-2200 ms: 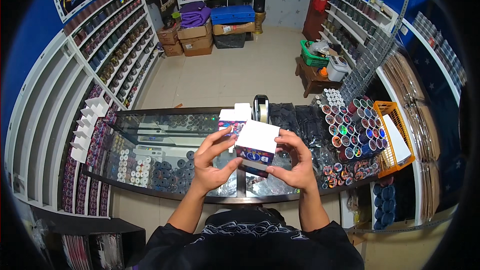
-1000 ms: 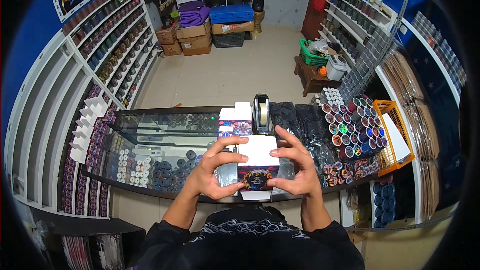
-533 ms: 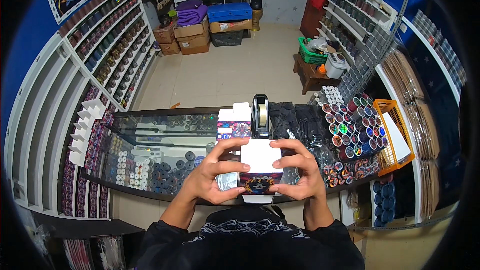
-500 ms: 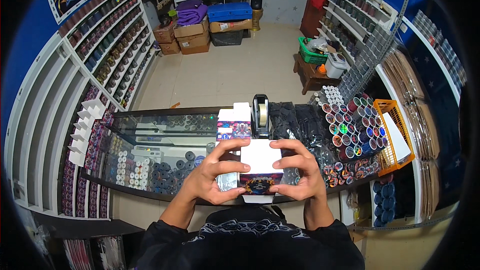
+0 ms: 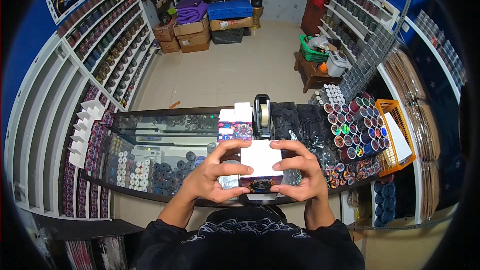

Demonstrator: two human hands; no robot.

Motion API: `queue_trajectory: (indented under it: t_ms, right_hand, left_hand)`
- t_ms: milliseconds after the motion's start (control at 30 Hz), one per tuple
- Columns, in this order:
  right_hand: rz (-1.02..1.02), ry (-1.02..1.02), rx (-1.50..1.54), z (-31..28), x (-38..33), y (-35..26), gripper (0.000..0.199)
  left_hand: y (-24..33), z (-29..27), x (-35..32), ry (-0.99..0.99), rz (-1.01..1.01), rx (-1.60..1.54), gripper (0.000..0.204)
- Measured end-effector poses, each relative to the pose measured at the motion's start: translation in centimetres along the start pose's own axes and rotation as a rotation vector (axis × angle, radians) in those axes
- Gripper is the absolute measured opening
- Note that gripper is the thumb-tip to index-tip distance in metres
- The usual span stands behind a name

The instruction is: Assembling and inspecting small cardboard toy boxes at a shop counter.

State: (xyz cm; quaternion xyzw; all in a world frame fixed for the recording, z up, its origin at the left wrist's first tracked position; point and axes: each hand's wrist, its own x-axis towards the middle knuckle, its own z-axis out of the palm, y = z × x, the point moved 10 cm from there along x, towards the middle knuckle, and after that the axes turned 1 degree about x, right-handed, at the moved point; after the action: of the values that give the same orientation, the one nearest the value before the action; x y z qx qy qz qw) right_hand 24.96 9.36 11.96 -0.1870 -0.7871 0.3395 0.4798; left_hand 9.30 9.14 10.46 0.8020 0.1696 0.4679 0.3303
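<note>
Holds a small carton [image 5: 261,159] from both sides, with left grip [image 5: 215,172] and right grip [image 5: 305,170] each curled partway, closed on it by the fingertips only. Shows a plain, bright white, squarish top and a dark side toward the wearer, printed with a round golden ornament; has a pale flap [image 5: 261,197] below that side. Overlaps, as seen from above, the near edge of the glass-topped surface [image 5: 145,112]; cannot tell whether resting there or raised.

Mirrors one pose on both sides of the carton: index fingers [image 5: 232,145] arched to its far corners, middle fingers [image 5: 232,170] bent onto its white top near the side edges, thumbs [image 5: 232,191] low against the dark printed side. Leaves a rounded gap between thumb and fingers. Brings both forearms [image 5: 177,211] up from below the carton, angled inward, out of black sleeves [image 5: 162,240].

Just beyond the carton, slightly left, a second printed box [image 5: 235,127] with white flaps up; straight beyond, a black tape dispenser [image 5: 263,115]. Right of the carton, black plastic-wrapped packs [image 5: 310,135], then spools [image 5: 345,129] with shiny round labels, then an orange crate [image 5: 395,111]. Left of the carton, under glass, rows of white spools [image 5: 145,175].
</note>
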Motion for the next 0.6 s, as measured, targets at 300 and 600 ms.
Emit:
queue_trajectory:
  t_ms: [300, 600]
  right_hand:
    - [0.023, 0.002, 0.002, 0.5, -0.4, 0.4, 0.060]
    - [0.901, 0.529, 0.428, -0.1, -9.9, 18.2, 0.016]
  left_hand:
    - [0.4, -0.5, -0.3, -0.029, -0.009, 0.028, 0.049]
    - [0.8, -2.9, -1.9, 0.109, 0.000, 0.138, 0.047]
